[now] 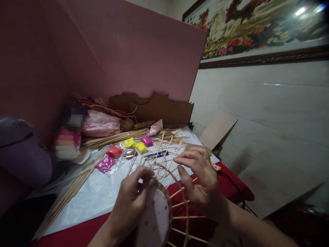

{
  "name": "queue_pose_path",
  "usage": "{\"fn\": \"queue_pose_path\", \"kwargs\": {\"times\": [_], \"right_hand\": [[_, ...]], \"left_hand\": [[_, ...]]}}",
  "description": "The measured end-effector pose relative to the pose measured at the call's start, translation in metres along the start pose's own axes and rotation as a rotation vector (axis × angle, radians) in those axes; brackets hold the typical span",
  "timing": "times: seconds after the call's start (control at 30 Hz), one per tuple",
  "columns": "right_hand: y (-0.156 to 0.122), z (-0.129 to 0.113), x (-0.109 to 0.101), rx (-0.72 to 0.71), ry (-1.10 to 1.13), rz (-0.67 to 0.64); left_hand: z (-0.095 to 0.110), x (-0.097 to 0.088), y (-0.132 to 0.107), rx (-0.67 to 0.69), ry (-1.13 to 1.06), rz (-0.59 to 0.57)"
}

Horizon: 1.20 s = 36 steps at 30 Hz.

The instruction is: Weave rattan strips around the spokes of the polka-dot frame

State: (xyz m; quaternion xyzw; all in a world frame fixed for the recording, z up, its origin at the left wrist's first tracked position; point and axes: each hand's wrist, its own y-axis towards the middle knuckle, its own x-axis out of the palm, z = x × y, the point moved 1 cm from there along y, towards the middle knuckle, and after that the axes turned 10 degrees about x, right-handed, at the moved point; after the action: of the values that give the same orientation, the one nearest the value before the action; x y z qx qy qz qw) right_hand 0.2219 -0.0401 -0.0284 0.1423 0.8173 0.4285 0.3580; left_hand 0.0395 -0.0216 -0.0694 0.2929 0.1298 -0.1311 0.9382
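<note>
My left hand (130,202) is closed, thumb and fingers pinching the upper rim of a round frame (167,199). White fabric (154,212) with red dots covers the middle of it. Thin wooden sticks (189,216) radiate outward from the brown rim, and a ring of brown twine (185,200) runs across them. To the right, my right hand (202,176) is raised beside the upper sticks, its thumb and fingers apart, with nothing visibly gripped. Whether its fingertips touch a stick or the twine, I cannot tell. The lower part of the frame is cut off.
Blue-handled pliers (159,155) lie behind the frame. Red (114,151), yellow (129,142) and magenta packets are nearby. Bundled sticks (74,192) lie left, and a twine ball (127,125) sits at the back before torn cardboard (159,109). A red cloth (239,185) covers the table edge.
</note>
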Motion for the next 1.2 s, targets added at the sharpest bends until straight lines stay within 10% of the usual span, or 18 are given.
{"fn": "queue_pose_path", "kwargs": {"times": [0.3,0.7,1.2], "right_hand": [[-0.006,0.011,-0.010,0.200,0.301,0.169],[-0.029,0.051,-0.035,0.372,0.153,0.170],[-0.044,0.105,-0.032,1.122,0.550,0.002]], "left_hand": [[-0.003,-0.003,0.002,-0.103,-0.096,0.065],[-0.015,-0.008,0.009,-0.121,-0.209,0.177],[-0.031,-0.024,0.019,-0.261,-0.317,0.460]]}}
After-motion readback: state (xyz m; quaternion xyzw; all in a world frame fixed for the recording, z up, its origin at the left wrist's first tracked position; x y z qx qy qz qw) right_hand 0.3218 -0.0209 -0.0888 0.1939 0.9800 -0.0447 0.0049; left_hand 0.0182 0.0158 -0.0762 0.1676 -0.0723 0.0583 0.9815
